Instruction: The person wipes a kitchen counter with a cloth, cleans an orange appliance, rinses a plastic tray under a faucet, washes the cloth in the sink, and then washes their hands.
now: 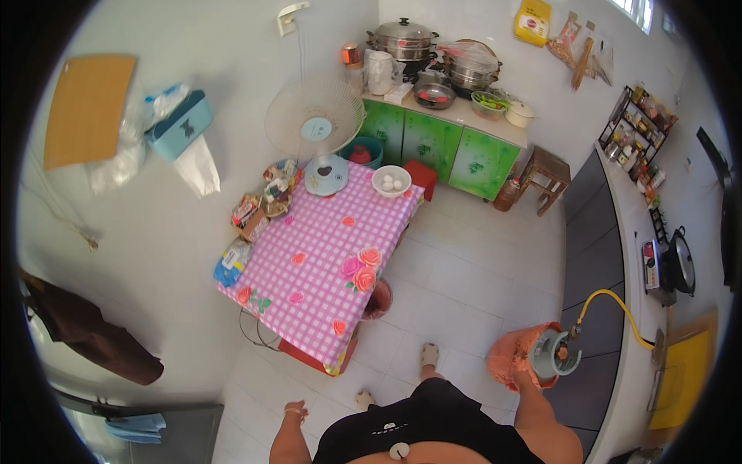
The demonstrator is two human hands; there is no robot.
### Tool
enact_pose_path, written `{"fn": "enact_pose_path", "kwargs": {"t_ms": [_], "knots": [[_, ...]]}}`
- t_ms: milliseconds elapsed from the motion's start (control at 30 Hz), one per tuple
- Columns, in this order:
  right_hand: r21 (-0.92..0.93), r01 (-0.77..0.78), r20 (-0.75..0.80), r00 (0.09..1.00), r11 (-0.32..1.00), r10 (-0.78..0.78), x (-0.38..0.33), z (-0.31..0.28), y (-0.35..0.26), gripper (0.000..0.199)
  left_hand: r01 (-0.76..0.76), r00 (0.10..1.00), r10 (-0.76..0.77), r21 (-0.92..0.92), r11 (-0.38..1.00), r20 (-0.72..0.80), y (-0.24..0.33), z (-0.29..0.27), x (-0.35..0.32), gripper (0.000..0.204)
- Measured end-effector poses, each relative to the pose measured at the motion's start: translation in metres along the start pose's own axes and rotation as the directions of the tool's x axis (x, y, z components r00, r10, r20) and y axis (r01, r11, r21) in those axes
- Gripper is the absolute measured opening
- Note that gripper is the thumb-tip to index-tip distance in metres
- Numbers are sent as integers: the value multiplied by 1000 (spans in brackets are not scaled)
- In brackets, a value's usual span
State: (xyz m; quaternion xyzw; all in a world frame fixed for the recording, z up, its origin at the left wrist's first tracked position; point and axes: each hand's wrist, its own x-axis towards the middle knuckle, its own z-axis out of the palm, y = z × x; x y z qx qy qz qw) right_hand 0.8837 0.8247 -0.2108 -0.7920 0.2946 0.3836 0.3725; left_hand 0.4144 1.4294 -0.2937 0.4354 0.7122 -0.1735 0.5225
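My left hand (296, 411) hangs at my side with a band at its wrist. Its fingers look loosely apart and nothing shows in them. On the other side my right hand (525, 378) overlaps the near side of a grey gas cylinder (547, 352). Its fingers are hidden, and I cannot tell whether it touches the cylinder. Crumpled orange covering (504, 357) wraps the cylinder's body. From the valve, a yellow hose (610, 293) curves up to the right-hand counter. Ahead stands a table with a pink checked, rose-printed cloth (309, 240), bearing a white bowl of eggs (392, 182).
A fan (325, 174) and packets stand along the table's left side. Red stools (420, 177) tuck under it. Pots and bowls crowd the counter above green cabinets (429, 145). A wooden stool (545, 172) sits at the back right. The right counter (630, 201) holds a stove and wok (681, 263).
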Motion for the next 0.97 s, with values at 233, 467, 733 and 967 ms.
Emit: {"fn": "enact_pose_path", "kwargs": {"t_ms": [233,467,733,967], "knots": [[249,-212,109,976,945,190,85,-39,40,22,-575,625,600,814,-79,500,238,152,-25,14],[481,-210,66,977,851,204,157,-105,-12,16,-732,615,589,658,179,524,398,280,-84,29],[506,-51,93,996,861,5,210,-107,-192,13,-195,867,305,-296,935,394,593,365,-94,48],[551,174,67,966,816,-251,265,-120,-295,43,-18,957,192,-616,788,218,749,441,-6,56]]}}
